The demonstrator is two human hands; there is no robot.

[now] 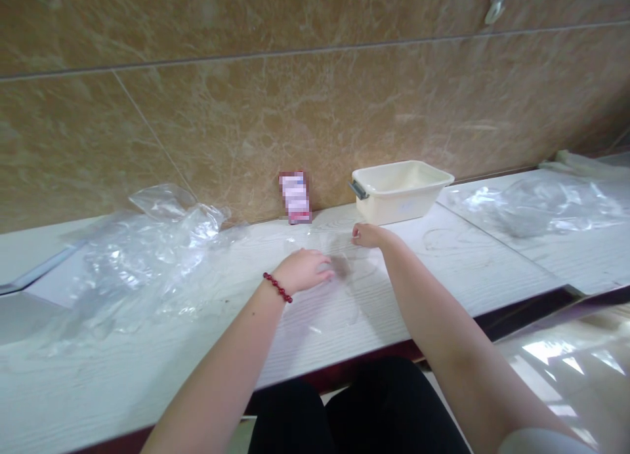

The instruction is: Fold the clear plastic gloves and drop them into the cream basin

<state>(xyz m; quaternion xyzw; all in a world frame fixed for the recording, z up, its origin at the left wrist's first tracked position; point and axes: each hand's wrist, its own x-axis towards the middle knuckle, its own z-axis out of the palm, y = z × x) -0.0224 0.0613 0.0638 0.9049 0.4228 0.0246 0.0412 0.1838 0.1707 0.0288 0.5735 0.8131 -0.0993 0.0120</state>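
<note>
Obs.: Both hands are out over the white wood-grain tabletop (147, 369), working on a thin, clear, flat plastic bag (339, 290) that lies near the middle of the surface, closer to the back edge than to the front edge.

Left hand (302, 270) (red bead bracelet (277, 287) at the wrist): palm down, fingers together and laid flat on the bag, pressing it to the surface.

Right hand (367, 234): closed loosely at the bag's far edge, just in front of the cream rectangular plastic tub (401, 191). Whether it pinches the film or only rests a knuckle on it cannot be told at this sharpness.

Surroundings: a crumpled heap of clear plastic film (142, 257) toward the left back corner; more clear sheeting (536, 205) toward the right end; a small red-and-white card (295, 198) leaning on the brown marbled wall tile (315, 100) at the back edge.

Risks, as judged:
- The film is nearly invisible against the pale surface, so an edge could be missed and two layers taken as one.
- If the right hand pulls while the left presses hard, the film may stretch or tear between them.
- Light film clings and slides; easing the left palm could let it drift toward the heap at left and get mixed in.
- The right knuckles sit near the tub; a forward slip could nudge it along the back edge.
</note>
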